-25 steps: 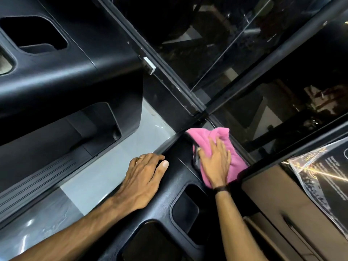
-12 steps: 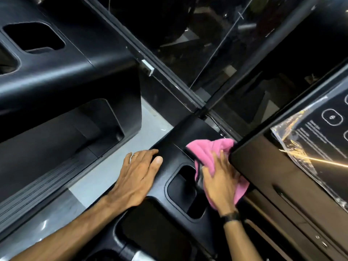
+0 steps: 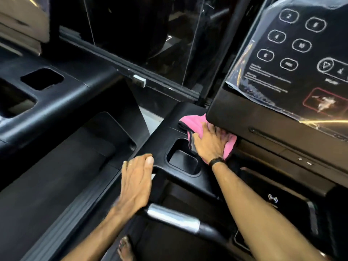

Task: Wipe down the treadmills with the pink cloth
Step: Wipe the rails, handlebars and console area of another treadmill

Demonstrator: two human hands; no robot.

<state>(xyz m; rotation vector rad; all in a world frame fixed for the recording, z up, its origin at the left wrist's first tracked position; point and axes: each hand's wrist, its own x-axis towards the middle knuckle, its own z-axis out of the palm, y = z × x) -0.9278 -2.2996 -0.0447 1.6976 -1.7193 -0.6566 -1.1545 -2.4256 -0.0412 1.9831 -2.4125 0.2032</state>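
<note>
The pink cloth [image 3: 194,123] lies on the black treadmill console tray [image 3: 163,136], just under the lower left edge of the control panel [image 3: 282,113]. My right hand [image 3: 211,143] lies flat on the cloth with spread fingers and presses it down beside a rectangular cup recess [image 3: 183,160]. Its fingertips reach under the panel's edge. My left hand [image 3: 136,182] rests flat on the tray's left rim, fingers straight, holding nothing.
A second treadmill's black console [image 3: 56,102] stands to the left across a gap. A silver-and-black handlebar [image 3: 175,218] crosses below the tray. The control panel carries a plastic film [image 3: 293,59] with printed buttons. Dark glass panes [image 3: 154,34] rise behind. A bare foot [image 3: 125,249] shows at the bottom.
The view has swung up and right, bringing the control panel into sight. My right hand slid the cloth toward the panel's underside. My left hand shifted back along the tray's rim.
</note>
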